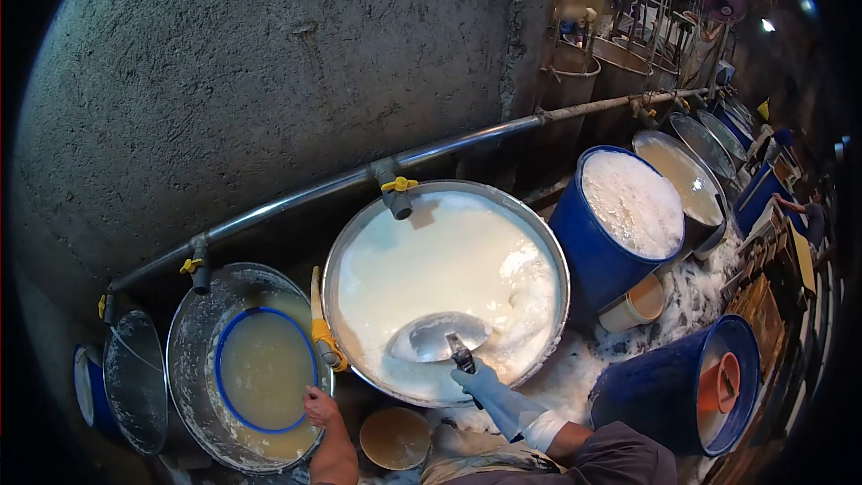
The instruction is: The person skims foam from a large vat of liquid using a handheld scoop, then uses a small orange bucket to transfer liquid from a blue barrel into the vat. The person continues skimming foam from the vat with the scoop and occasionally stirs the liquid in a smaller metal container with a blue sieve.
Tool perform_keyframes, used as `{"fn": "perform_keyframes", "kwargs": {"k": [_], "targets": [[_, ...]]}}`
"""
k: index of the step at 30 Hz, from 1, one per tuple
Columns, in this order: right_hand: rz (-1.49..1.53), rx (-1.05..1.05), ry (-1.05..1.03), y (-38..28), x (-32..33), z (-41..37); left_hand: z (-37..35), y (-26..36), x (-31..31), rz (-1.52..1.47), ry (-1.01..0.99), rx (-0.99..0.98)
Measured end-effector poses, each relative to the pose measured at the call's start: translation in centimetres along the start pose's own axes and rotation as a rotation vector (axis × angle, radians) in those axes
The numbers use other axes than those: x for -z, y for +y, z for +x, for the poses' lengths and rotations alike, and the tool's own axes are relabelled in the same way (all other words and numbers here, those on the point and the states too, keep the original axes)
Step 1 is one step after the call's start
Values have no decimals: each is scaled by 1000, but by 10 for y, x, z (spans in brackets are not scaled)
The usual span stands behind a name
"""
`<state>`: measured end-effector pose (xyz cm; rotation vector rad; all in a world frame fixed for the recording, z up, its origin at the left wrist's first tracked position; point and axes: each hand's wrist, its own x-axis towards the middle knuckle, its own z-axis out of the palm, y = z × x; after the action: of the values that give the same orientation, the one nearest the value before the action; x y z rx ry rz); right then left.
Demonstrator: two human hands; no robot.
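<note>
Though it will likely feel heavy when filled, metal ladle is gripped at handle by right hand; blue rim, by left hand.

A dim workshop with rough wall, valved pipe and large liquid-filled vats.

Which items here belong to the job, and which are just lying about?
In use:
- ladle, in gloved right hand
- steel vat
- blue-rimmed container, left hand at its edge

Apparently idle:
- red pail
- blue drum
</note>
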<state>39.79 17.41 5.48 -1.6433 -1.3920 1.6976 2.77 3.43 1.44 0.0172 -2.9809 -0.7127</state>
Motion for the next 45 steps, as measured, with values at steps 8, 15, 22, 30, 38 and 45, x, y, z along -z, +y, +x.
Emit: {"fn": "perform_keyframes", "kwargs": {"k": [8,15,22,30,38,45], "targets": [[112,-19,-166,-19,-7,-55,-2,5,11,-16,-78,16],[329,-234,-277,-69,15,-102,-4,7,14,-29,-74,19],[317,-124,-218,-137,77,-99,-1,3,8,-39,-40,42],[258,531,191,-218,153,9,5,-5,-2,6,-62,13],[-5,340,472,-146,161,117,-1,3,10,-23,-43,29],[-10,158,316,-59,116,99,-3,8,17,-35,-83,39]]}}
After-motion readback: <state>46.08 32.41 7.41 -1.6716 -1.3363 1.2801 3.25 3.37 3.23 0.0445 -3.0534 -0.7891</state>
